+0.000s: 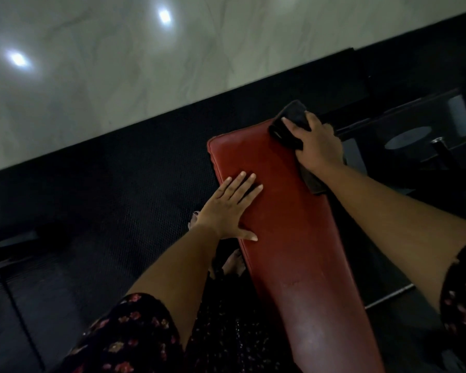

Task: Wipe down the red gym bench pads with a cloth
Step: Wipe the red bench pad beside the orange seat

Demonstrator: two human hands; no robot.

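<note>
A pale tiled floor (119, 76) fills the space beyond both hands, with two light spots on it. A black mat (119, 197) lies beneath and to the left of the left hand (229, 208). The red pad (293, 238) runs lengthwise under both hands, its far end just past the right hand (318, 146). Floral sleeves (135, 332) cover the upper arms nearest the camera.

The left hand lies flat on the pad's left edge, with straight, spread fingers and the thumb out to the side. The right hand sits on the pad's far right corner, fingers curled over a dark cloth (293, 122) and pressing it to the pad. Part of the cloth trails back under that wrist.

A round dark plate (408, 137) sits to the right of the right hand. A bare foot (234, 265) shows just behind the left hand, beside the pad.
</note>
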